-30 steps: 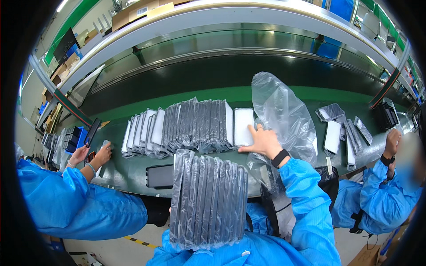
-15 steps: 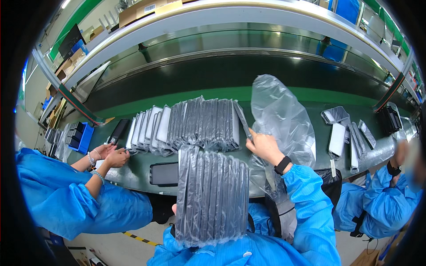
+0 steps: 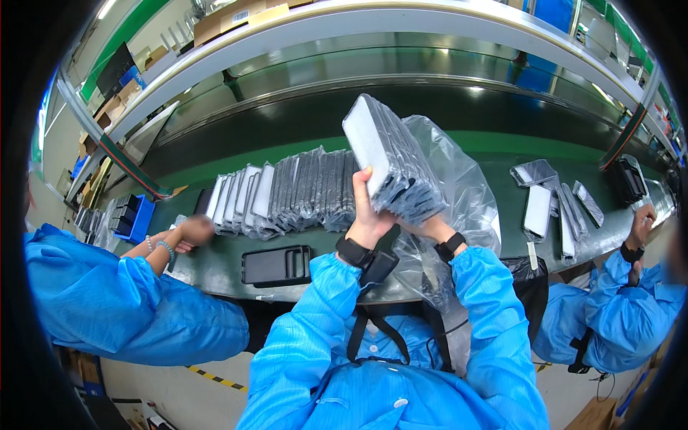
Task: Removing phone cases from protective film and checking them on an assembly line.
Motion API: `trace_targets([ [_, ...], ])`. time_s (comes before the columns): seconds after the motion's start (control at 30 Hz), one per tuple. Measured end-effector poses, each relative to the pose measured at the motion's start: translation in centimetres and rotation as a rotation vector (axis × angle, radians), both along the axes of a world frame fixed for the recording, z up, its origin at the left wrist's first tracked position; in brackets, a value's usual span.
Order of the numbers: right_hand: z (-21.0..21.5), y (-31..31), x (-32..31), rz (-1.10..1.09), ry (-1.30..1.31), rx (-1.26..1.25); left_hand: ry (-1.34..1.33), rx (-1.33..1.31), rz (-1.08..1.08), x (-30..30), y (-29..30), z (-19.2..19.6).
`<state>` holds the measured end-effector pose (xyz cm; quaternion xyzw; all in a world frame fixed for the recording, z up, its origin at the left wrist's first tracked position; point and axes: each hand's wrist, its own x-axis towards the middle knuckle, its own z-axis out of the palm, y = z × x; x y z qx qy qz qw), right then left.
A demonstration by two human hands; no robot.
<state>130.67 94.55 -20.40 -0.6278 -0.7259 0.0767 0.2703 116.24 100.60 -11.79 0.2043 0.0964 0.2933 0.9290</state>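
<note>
A thick stack of phone cases in clear plastic sleeves (image 3: pixel 401 158) is tilted above the table, a pale flat face toward the left. My left hand (image 3: pixel 371 215) grips its lower left side, thumb up against the pale face. Under the lower right end is my right hand (image 3: pixel 432 228), its fingers mostly hidden by the stack; it appears to hold it too. Behind and right of them lies a large clear plastic bag (image 3: pixel 469 186). A long row of similar sleeved cases (image 3: pixel 287 190) stands to the left. One bare black phone case (image 3: pixel 276 265) lies near the front edge.
At left, a co-worker's hands (image 3: pixel 188 235) are near a blue bin (image 3: pixel 136 221) of black pieces. On the right, several loose sleeved cases (image 3: pixel 537 211) lie near another person's hand (image 3: pixel 640 226). A metal shelf rail (image 3: pixel 401 20) crosses above the dark conveyor (image 3: pixel 301 118).
The stack has gone from low before my chest up and forward over the table, turning as it rose. My right hand has left the row's right end and come under the stack.
</note>
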Motion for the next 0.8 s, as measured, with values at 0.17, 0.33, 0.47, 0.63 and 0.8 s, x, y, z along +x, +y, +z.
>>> trace_targets([
  [0.17,2.0,-3.7,1.1,-0.409,0.004,-0.231,0.039,0.071,0.023,2.6,1.7,-3.1],
  [0.33,3.4,-8.2,5.8,-0.685,0.030,-0.121,0.471,0.399,0.099,4.0,2.7,-4.5],
  [0.47,4.4,-8.4,6.8,-0.534,0.667,-0.230,1.028,0.805,0.100,4.8,1.5,-3.4],
  [0.63,4.0,-6.7,6.0,-0.278,1.417,-0.152,1.354,1.039,0.275,6.1,-0.8,-1.5],
  [0.8,0.9,-5.6,7.8,-0.187,1.329,-0.130,1.455,1.160,0.121,5.8,-1.4,-0.6],
])
